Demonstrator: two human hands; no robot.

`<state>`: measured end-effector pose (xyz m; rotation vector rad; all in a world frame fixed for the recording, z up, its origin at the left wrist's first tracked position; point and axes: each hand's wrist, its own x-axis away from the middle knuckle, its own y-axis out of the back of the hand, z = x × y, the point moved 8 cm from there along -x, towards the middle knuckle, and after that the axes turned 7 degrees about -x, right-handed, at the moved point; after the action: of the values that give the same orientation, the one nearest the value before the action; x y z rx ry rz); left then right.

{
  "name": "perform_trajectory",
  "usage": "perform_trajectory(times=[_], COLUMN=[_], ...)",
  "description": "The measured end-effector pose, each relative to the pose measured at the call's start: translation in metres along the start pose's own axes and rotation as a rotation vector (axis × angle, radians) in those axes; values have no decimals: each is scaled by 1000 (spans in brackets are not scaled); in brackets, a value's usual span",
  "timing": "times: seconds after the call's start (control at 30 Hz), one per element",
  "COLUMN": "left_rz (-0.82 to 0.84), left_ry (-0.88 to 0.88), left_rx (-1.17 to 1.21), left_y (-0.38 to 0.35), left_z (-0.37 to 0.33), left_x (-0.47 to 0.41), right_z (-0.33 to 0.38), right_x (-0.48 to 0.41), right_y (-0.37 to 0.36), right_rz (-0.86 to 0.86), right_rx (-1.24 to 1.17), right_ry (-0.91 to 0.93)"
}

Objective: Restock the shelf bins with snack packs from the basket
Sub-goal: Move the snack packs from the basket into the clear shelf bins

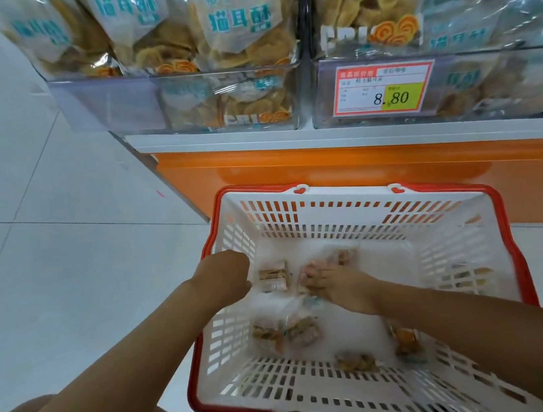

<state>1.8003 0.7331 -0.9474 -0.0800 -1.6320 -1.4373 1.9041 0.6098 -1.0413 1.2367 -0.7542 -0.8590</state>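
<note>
White slotted plastic basket with a red rim (333, 213) sits on the pale tiled floor (47, 270), at 6 o'clock of the clear acrylic shelf bins (229, 107) filled with bags of swirl crisps (239, 26). Small clear-wrapped snack packs (303, 332) lie scattered on its bottom. At the basket's centre the right hand (337, 285) curls its fingers onto one blurred snack pack (342, 255). The left hand (227, 277), at 9 o'clock just inside the rim, hides its fingers, so its grip cannot be told. A red-and-yellow price tag (386, 90) fronts the right bin.
</note>
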Motion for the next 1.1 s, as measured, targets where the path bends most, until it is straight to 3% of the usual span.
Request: perform_trajectory(times=[0.1, 0.2, 0.27, 0.37, 0.43, 0.6, 0.7, 0.9, 0.97, 1.1], left_rz=[38, 85, 91, 81, 62, 33, -6, 27, 24, 62], left_ry=[-19, -37, -42, -65, -172, -289, -306, -428, -437, -412], left_rx=[45, 243, 412, 739, 990, 1391, 1472, 1520, 1522, 1619], left_y=[-2, 3, 11, 32, 51, 92, 108, 131, 137, 146], left_z=[1, -2, -7, -18, -30, -44, -47, -74, -79, -88], left_x=[3, 10, 15, 31, 42, 71, 84, 105, 108, 109], right_z=[-18, -46, -50, -39, -34, -29, -25, -20, -25, -32], right_x=[2, 24, 38, 40, 39, 49, 60, 85, 102, 153], right_y=[6, 47, 63, 98, 124, 196, 225, 280, 302, 357], right_rz=[56, -65, -114, -156, -200, -410, -430, -604, -713, -1183], right_rx=[-213, -910, -1331, -1762, -1869, -1990, -2019, -1914, -1796, -1172], right_ry=[-171, -710, -931, -911, -854, -670, -600, -643, -646, -607])
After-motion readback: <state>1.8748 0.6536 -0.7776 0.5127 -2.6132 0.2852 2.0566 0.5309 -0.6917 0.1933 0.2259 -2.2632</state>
